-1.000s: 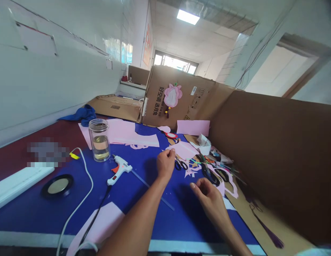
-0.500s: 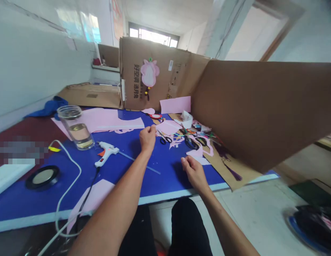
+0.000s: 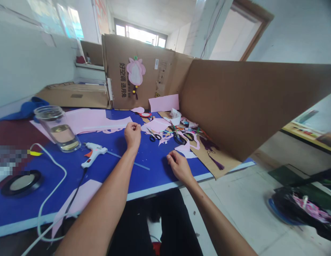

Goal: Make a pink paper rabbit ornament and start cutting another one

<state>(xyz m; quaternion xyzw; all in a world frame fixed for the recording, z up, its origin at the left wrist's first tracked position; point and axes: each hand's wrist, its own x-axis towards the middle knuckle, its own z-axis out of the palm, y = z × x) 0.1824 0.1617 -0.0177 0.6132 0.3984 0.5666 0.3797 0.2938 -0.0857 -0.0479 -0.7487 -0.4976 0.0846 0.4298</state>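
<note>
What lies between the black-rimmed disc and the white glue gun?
The head view shows a curving white cable between the disc and the glue gun.

**Blue table [image 3: 152, 179] & contents, viewed from your side**

Before you: blue top w/ pale front edge [image 3: 165, 188]; maroon surface [image 3: 13, 131] adjoins at far L. On your L: upright glass jar [image 3: 57, 133], pt. filled w/ yellowish liq.; black-rimmed disc [image 3: 21, 182]; white cable [image 3: 64, 174]; white glue gun [image 3: 94, 154] lying flat, thin glue stick [image 3: 142, 166] extending from its rear. Pink sheets [image 3: 88, 119] lie behind; 1 more pink piece [image 3: 87, 190] nr. your front edge. Ctr.: black-handled scissors [image 3: 154, 136] beside pink scraps [image 3: 164, 139]. Brown cardboard [image 3: 229, 163] covers pt. of R end.
</note>
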